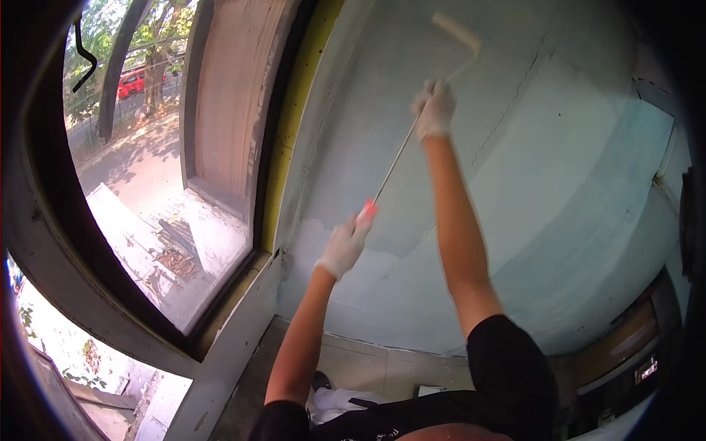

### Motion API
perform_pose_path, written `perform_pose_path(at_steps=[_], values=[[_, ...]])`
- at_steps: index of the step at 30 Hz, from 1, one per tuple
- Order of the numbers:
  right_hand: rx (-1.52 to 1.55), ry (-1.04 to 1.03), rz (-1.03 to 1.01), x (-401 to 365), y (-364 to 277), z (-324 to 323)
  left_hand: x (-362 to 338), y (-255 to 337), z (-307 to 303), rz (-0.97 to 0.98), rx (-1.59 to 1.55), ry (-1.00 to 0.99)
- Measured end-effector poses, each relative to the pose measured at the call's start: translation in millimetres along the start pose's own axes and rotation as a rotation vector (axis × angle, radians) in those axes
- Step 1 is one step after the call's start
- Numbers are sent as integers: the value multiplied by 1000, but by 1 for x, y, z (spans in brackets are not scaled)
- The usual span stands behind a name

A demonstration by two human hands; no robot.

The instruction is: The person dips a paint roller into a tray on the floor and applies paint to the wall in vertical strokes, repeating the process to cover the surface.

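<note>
A long-handled paint roller with a pale cylindrical sleeve (456, 35) is held in both hands, slanting upward across a pale blue-green painted wall (390, 95). Its thin metal rod (397, 160) is grasped near the roller end by the white-gloved right hand (437, 110), and the sleeve lies just beyond that hand, above it in the view. The pinkish-red grip (369, 209) at the lower end is enclosed by the white-gloved left hand (343, 248) — lower in the view and well apart from the right. A dark crack (517, 90) is seen in the wall to the right of the roller. To the left, a red car (132, 83) is visible outdoors through a dark-framed window opening (263, 220) — trees (155, 70) stand near it.
</note>
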State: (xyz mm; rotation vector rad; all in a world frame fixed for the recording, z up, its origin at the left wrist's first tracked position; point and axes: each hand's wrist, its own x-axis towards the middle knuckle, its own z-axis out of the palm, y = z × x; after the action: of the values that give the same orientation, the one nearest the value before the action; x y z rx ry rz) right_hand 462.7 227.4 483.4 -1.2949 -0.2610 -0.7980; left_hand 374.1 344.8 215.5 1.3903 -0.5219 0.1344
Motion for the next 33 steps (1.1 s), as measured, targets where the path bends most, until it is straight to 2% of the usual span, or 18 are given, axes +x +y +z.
perform_pose_path(at_steps=[1,2,5,7,8,11,12,13,14,15,19,21,25,27,29,31,33], values=[[116,-12,66,36,-15,1,16,32,5,-114,-68,-49],[65,-23,50,59,-27,1,26,63,4,-224,-52,-139],[-27,1,15,88,-35,0,46,61,29,-219,-115,-136],[-82,-20,22,80,-22,-12,36,46,38,-114,83,-107],[-92,-29,46,74,-8,-22,23,37,39,-173,76,-125],[-73,60,125,2,37,-41,-33,-4,42,-281,-19,-94],[-114,7,133,-19,59,-56,-55,-27,46,-312,-60,-66],[-108,55,192,-46,73,-63,-76,-51,51,-342,-100,-37],[-102,104,248,-73,88,-68,-97,-48,42,-429,-68,-99],[-120,129,242,-97,109,-77,-122,-67,45,-436,-25,-58],[-90,193,494,-186,172,-116,-219,-133,48,-510,2,-55],[-90,199,579,-224,206,-138,-263,-157,50,-518,22,31],[-82,340,748,-297,260,-166,-333,-174,37,-583,113,85],[-72,367,821,-329,295,-186,-354,-175,25,-830,157,-68],[-108,390,905,-356,312,-195,-375,-178,17,-780,232,-68],[7,397,985,-386,335,-214,-388,-176,10,-858,215,-103],[85,526,1137,-407,328,-212,-402,-161,0,-826,292,-88]])
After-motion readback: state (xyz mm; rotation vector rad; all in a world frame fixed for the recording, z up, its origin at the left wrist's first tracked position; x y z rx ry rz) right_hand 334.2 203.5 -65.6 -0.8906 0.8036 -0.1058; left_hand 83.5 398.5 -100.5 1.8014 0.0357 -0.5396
